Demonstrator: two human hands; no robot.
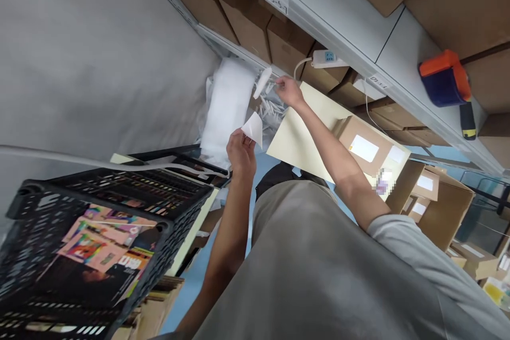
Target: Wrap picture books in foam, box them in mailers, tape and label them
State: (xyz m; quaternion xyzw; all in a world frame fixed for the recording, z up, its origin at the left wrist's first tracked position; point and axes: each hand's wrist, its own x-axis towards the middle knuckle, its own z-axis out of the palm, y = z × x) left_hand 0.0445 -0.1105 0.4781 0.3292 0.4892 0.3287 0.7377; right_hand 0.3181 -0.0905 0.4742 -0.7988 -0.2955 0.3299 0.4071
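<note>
My left hand point(241, 153) pinches a small white slip of paper point(254, 128), one corner of it curling upward. Further up, my right hand point(290, 92) has its fingers drawn together. Whatever they may hold is too small to make out. A curled white strip point(262, 83) shows just left of the right fingertips, with a gap between. Beneath both hands, a clear plastic bag point(272, 111) contains several crumpled white scraps. White sheet-like packing material point(229, 101) stands left of the bag.
A cardboard box with a white label point(364, 146) rests on a pale yellow board point(303, 135) at right. Shelves point(319, 16) with cartons run above, carrying a power strip point(329, 58) and an orange-and-blue tape dispenser point(446, 82). A black crate point(159, 223) with magazines stands lower left.
</note>
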